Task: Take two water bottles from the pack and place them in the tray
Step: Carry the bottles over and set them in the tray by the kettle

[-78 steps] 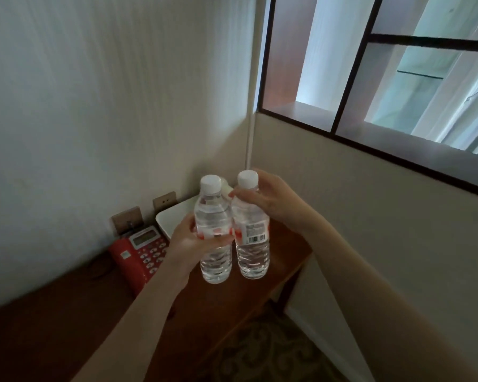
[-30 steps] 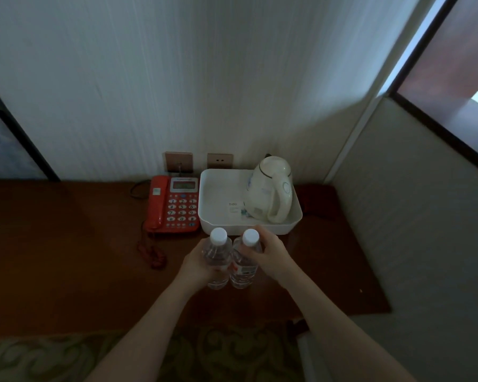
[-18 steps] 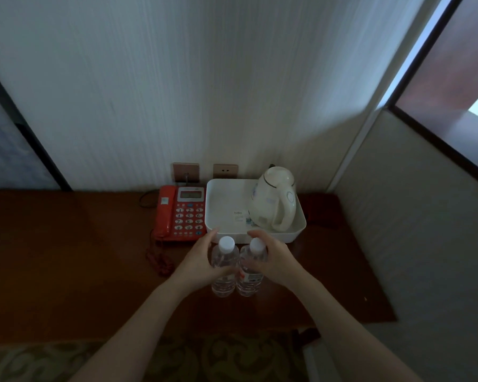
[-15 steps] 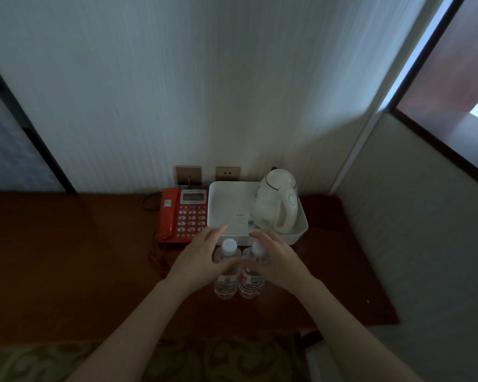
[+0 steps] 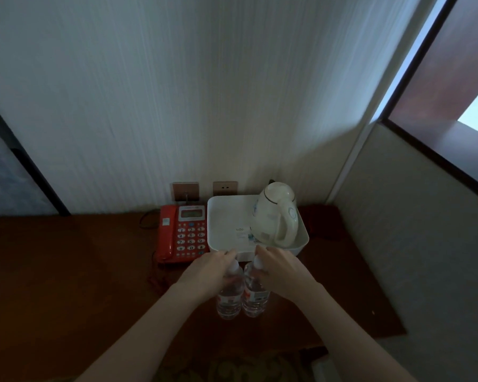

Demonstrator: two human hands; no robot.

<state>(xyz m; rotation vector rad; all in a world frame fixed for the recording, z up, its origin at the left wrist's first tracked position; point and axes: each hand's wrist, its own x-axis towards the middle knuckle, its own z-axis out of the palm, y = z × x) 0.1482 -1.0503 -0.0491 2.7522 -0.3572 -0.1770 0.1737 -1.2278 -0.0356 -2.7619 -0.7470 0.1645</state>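
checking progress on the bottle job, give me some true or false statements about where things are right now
1. Both water bottles already stand inside the tray. False: the left bottle and right bottle are on the near side of the white tray, not yet in it.
2. Each hand grips one bottle near its cap. True: left hand, right hand.
3. A kettle stands in the tray's right part. True.
4. The red telephone lies right of the tray. False: it is on the tray's left.

One head-worn view looks forward and steeply down at the desk point(image 5: 66, 271) against the wall point(image 5: 177, 92).
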